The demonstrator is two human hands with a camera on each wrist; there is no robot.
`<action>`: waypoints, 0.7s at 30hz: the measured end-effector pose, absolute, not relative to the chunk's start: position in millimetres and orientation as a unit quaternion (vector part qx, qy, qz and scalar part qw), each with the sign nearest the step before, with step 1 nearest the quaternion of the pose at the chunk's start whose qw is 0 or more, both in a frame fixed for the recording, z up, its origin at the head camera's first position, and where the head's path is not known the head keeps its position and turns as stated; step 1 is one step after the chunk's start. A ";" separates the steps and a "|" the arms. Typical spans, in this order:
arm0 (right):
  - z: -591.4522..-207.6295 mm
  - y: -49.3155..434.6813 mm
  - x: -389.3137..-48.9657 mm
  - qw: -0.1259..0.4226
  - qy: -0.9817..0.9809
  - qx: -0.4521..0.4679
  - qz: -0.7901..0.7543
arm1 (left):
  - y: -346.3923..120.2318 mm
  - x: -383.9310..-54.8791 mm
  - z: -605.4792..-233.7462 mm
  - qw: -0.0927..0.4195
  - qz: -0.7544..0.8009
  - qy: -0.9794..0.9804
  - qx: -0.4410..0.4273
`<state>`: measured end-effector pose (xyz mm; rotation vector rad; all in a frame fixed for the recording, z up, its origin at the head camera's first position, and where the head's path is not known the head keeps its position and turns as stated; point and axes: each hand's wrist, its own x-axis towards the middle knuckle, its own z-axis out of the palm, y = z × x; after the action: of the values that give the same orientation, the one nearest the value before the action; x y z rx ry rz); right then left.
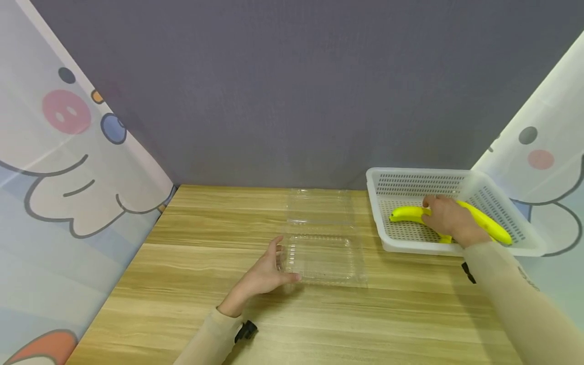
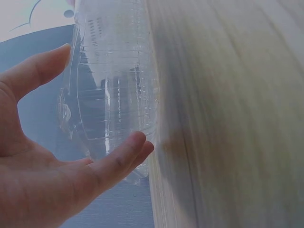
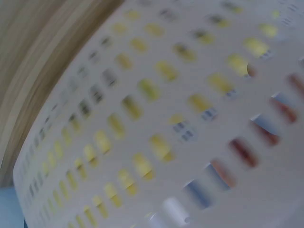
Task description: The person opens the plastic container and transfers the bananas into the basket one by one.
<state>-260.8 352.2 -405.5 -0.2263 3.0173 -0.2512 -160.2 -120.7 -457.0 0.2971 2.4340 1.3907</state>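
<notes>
A clear plastic clamshell box (image 1: 321, 257) lies unfolded on the wooden table, its lid (image 1: 319, 207) toward the back wall. My left hand (image 1: 266, 268) is at the box's left side, thumb and fingers spread; in the left wrist view the straight fingers (image 2: 118, 159) touch the clear plastic (image 2: 109, 90). Inside the white basket (image 1: 380, 223), my right hand (image 1: 449, 218) has its fingers and thumb around a yellow banana (image 1: 407, 214). Another banana (image 1: 490, 225) lies to the right of that hand. Basket slats fill the right wrist view and hide the right fingers.
The wooden table (image 1: 191, 263) runs to a dark grey back wall (image 1: 274, 101). Cartoon-printed curtains stand at the left (image 1: 45, 177) and right (image 1: 547, 177), the right one close to the basket.
</notes>
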 end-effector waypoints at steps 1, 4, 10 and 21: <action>-403.7 349.7 -260.2 0.050 0.992 -0.076 -0.092 | -120.8 -160.1 -456.8 0.160 0.488 0.852 0.103; -398.1 342.2 -258.0 0.043 0.989 -0.081 -0.116 | -121.2 -160.0 -455.8 0.159 0.493 0.849 0.101; -389.7 330.6 -251.1 0.032 0.988 -0.077 -0.134 | -120.4 -160.0 -454.4 0.158 0.492 0.850 0.102; -376.5 307.7 -233.4 -0.016 0.984 -0.087 -0.154 | -118.4 -155.2 -450.1 0.148 0.467 0.864 0.110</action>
<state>-233.4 307.7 -376.5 -0.2773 3.1244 -0.4879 -155.2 -118.4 -450.1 0.3165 2.4860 1.3444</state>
